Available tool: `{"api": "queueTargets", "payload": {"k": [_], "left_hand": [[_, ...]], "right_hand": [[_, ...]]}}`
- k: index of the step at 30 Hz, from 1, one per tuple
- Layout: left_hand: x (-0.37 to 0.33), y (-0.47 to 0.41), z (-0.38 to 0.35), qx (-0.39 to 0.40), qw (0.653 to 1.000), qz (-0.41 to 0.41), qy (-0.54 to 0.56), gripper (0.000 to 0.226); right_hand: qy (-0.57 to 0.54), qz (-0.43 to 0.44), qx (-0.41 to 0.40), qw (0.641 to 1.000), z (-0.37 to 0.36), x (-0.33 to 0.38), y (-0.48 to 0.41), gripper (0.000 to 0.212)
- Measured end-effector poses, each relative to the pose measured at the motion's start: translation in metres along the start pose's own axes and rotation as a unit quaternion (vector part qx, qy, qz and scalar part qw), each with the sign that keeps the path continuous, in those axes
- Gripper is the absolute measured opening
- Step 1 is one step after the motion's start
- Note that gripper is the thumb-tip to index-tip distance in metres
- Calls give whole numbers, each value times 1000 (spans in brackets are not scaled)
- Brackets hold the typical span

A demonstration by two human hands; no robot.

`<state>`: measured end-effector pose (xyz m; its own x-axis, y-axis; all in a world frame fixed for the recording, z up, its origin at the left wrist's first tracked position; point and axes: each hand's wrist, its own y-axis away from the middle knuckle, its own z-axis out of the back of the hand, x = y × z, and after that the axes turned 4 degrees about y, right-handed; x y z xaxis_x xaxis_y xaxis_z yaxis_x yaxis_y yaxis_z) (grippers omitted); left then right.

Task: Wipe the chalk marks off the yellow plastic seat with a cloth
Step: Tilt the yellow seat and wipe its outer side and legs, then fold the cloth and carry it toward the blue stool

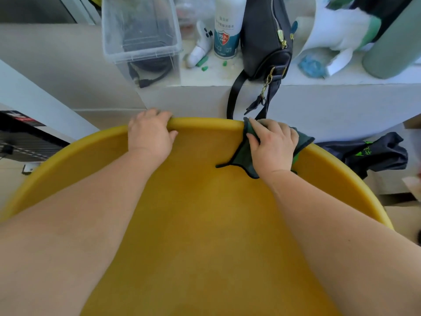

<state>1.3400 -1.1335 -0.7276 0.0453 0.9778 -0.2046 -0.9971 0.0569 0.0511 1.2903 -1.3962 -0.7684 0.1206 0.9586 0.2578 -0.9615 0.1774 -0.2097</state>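
Note:
The yellow plastic seat [200, 213] fills the lower half of the view, its curved rim arcing across the middle. My left hand [149, 133] grips the far rim left of centre, fingers curled over the edge. My right hand [273, 144] presses a dark green cloth [241, 156] against the rim to the right, the cloth draped over the edge and onto the inner surface. I see no chalk marks on the visible yellow surface.
Behind the seat runs a white ledge [205, 96] with a clear plastic box [141, 39], a white spray bottle [227, 26] and a black bag [266, 39] whose strap hangs down near the rim. A dark garment [373, 153] lies at the right.

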Motion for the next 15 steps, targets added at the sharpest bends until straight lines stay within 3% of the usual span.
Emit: {"api": "queueTargets", "payload": {"k": [6,9,15], "left_hand": [[-71,68,19,40,987,-35,151,65],[-94,107,35,90,962,8,257,70],[-118,174,112,76,922,47,376,50]], "right_hand": [[-115,2,12,993,41,23,15,22],[-201,-2,52,978,86,41,41,24],[-357,-29,166,919,206,62,94,19]]}}
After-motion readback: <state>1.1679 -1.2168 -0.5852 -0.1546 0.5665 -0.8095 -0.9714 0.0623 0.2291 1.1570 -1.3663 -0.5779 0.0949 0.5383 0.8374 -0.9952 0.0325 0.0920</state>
